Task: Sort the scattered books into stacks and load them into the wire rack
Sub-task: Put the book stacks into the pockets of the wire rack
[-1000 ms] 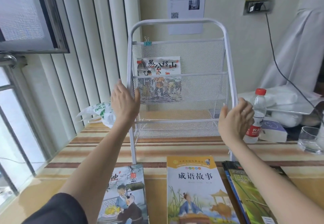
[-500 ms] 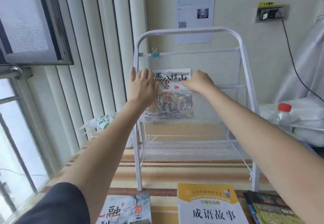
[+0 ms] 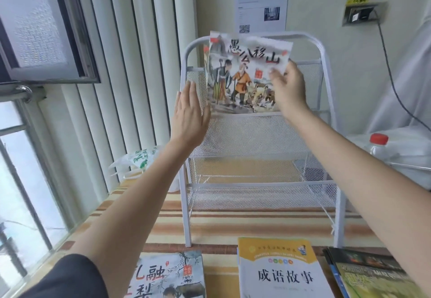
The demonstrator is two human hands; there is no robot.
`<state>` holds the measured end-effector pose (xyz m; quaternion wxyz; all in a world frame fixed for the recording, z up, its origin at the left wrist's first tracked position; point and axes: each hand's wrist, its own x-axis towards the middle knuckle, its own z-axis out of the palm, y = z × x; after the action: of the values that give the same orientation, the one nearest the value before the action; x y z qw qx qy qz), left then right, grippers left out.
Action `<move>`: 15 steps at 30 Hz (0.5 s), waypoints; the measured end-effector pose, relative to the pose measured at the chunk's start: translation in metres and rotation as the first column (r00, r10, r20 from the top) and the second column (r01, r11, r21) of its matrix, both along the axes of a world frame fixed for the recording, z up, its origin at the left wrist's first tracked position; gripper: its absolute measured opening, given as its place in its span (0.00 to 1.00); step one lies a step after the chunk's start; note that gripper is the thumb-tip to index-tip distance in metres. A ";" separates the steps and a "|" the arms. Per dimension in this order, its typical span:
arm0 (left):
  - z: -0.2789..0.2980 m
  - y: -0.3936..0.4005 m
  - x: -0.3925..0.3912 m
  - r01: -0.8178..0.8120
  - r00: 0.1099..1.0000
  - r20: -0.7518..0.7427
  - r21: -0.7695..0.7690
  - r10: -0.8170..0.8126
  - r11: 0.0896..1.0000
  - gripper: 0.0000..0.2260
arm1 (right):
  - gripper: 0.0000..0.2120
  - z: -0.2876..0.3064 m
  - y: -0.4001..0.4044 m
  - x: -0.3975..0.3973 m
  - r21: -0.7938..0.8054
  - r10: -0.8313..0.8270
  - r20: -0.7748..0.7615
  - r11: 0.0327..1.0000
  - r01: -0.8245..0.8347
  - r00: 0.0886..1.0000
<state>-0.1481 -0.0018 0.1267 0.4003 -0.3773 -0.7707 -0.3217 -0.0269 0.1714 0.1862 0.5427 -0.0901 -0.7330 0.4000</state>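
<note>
The white wire rack point(image 3: 325, 101) stands on the striped table against the wall. My right hand point(image 3: 288, 87) grips the right edge of a thin picture book point(image 3: 242, 71) with painted figures, held up in front of the rack's top tier, above the upper pocket. My left hand point(image 3: 189, 113) is flat with straight fingers beside the rack's left post, just left of the book; whether it touches is unclear. At the near edge lie a grey-cover book point(image 3: 170, 274), a yellow-and-white book point(image 3: 279, 272) and a dark green stack point(image 3: 370, 274).
A plastic bag point(image 3: 137, 157) sits left of the rack by the white vertical blinds. A bottle with a red cap point(image 3: 379, 145) and white items stand at the right. A cable hangs from a wall socket point(image 3: 361, 14).
My right hand has lifted the picture book up out of the rack's upper pocket. My left hand has dropped slightly and stays flat at the rack's left side. The view has moved closer.
</note>
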 end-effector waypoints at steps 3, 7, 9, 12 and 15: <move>0.003 -0.004 0.025 0.214 0.949 0.192 0.197 -0.252 0.957 0.26 | 0.05 0.006 -0.009 0.027 0.039 0.131 -0.093 0.991 -0.128 0.987; 0.019 -0.021 0.068 0.375 0.741 0.330 0.519 -0.584 0.768 0.14 | 0.01 0.004 -0.035 0.054 -0.015 0.238 -0.107 0.971 -0.241 0.965; 0.021 -0.038 0.085 0.353 0.657 0.354 0.636 -0.666 0.686 0.06 | 0.16 -0.006 -0.042 0.060 -0.088 0.266 -0.063 0.959 -0.271 0.962; 0.002 -0.073 0.107 0.337 0.484 0.484 0.666 -0.729 0.665 0.03 | 0.27 -0.041 -0.051 0.067 -0.258 0.338 0.070 0.915 -0.310 0.939; -0.038 -0.115 0.129 0.340 0.291 0.635 0.630 -0.715 0.698 0.09 | 0.28 -0.096 -0.073 0.076 -0.370 0.400 0.160 0.872 -0.321 0.902</move>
<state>-0.0188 -0.1169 0.0884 -0.1017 -0.3208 -0.6084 -0.7187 0.0494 0.0985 0.0901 0.3454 -0.0879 -0.7162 0.6000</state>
